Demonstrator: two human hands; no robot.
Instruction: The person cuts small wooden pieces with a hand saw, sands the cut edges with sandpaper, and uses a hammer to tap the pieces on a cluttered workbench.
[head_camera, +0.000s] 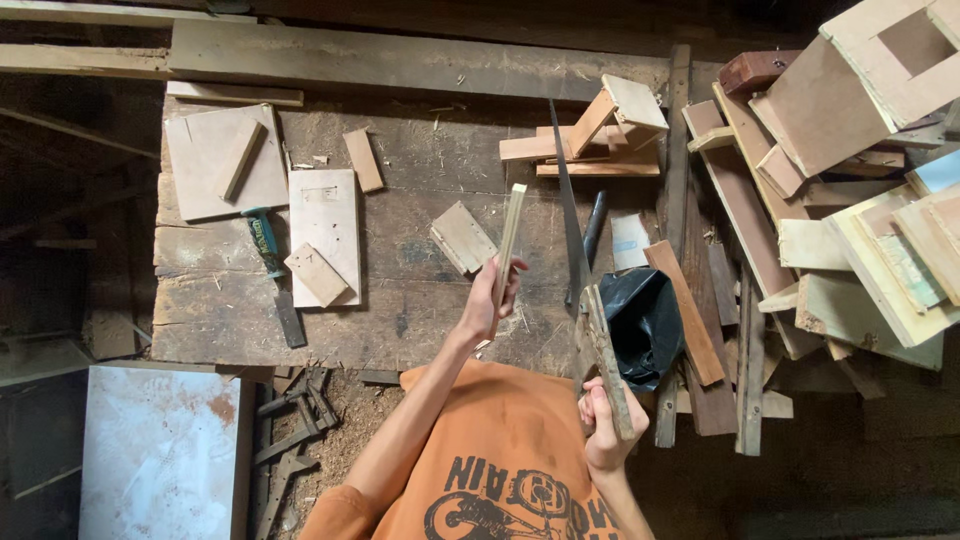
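Left hand (487, 300) fingers grip a thin board (509, 238) upright over the tabletop (400, 310); beside it, right hand (603, 430) fingers clasp a saw (572, 225), cut not begun.

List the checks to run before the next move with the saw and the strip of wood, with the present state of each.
1. Left hand grips the wood strip: ok.
2. Right hand grips the saw by its handle: ok.
3. Strip supported on the workbench: not ok, held up in the air.
4. Blade apart from the left hand: ok.
5. Bench surface free of clutter: not ok, offcuts and a chisel lie about.
6. Cut line marked on strip: cannot tell.
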